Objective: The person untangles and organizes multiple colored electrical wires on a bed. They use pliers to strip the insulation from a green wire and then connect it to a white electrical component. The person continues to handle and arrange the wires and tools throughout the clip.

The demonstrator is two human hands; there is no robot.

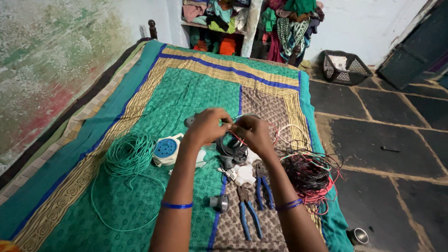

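Hands here: my left hand (205, 126) and right hand (252, 133) both pinch thin wires (280, 133) above the pliers (249, 212).

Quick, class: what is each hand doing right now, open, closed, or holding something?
Left hand: closed, fingertips pinching a thin wire above the bedspread.
Right hand: closed, pinching the same wire from the other side.

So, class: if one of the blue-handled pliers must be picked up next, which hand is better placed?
Probably the right hand: the blue-handled pliers lie below its forearm, right of the left hand, which would have to cross over.
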